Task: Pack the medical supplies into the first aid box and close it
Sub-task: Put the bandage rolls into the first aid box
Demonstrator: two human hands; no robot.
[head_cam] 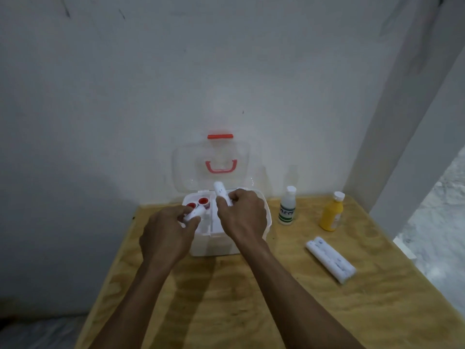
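The white first aid box stands on the wooden table against the wall, its clear lid with red handle raised upright. Inside at the left are two red-capped items. My left hand is shut on a white bandage roll over the box's left side. My right hand grips another white bandage roll, tilted up above the box's middle. Two more white rolls lie side by side on the table to the right.
A clear bottle with a white cap and green label and a yellow bottle stand right of the box. The table meets the wall behind; a white pillar rises at the right, with the table's right edge beside it.
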